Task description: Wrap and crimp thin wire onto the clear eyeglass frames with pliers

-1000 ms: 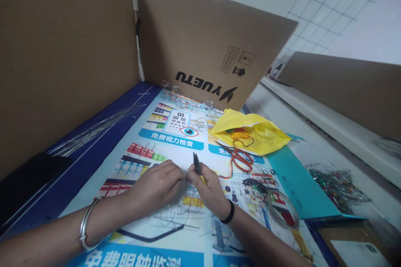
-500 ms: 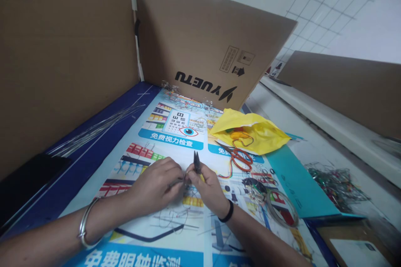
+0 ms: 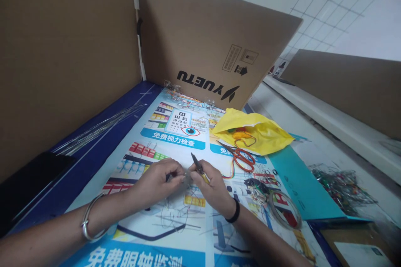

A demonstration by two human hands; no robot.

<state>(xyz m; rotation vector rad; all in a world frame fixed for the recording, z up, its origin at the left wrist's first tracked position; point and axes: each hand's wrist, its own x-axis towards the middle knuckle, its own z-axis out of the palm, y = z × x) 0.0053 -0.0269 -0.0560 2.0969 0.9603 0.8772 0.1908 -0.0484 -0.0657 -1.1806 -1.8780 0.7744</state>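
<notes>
Pliers with dark jaws and yellow handles (image 3: 200, 167) lie in my right hand (image 3: 213, 187), whose fingers are closed round them. Their jaws point up and to the left, away from the work at the fingertips. My left hand (image 3: 161, 179) is closed in a pinch on a small piece of thin wire (image 3: 187, 178), its shape blurred. The tips of both hands meet at this wire, just above the printed poster sheet (image 3: 175, 158). Loose bent wires (image 3: 175, 217) lie on the sheet below my hands.
Red-handled scissors (image 3: 242, 159) lie by a yellow pouch (image 3: 260, 135) at the right. Nearby is a wire coil (image 3: 272, 208). Straight wires (image 3: 97, 131) rest at the left. A tangled wire heap (image 3: 340, 187) lies far right. Cardboard panels (image 3: 203, 29) stand behind and left.
The pliers have tilted so their jaws lean further left. My left fingers have shifted their pinch and are less curled. The whole view has moved slightly.
</notes>
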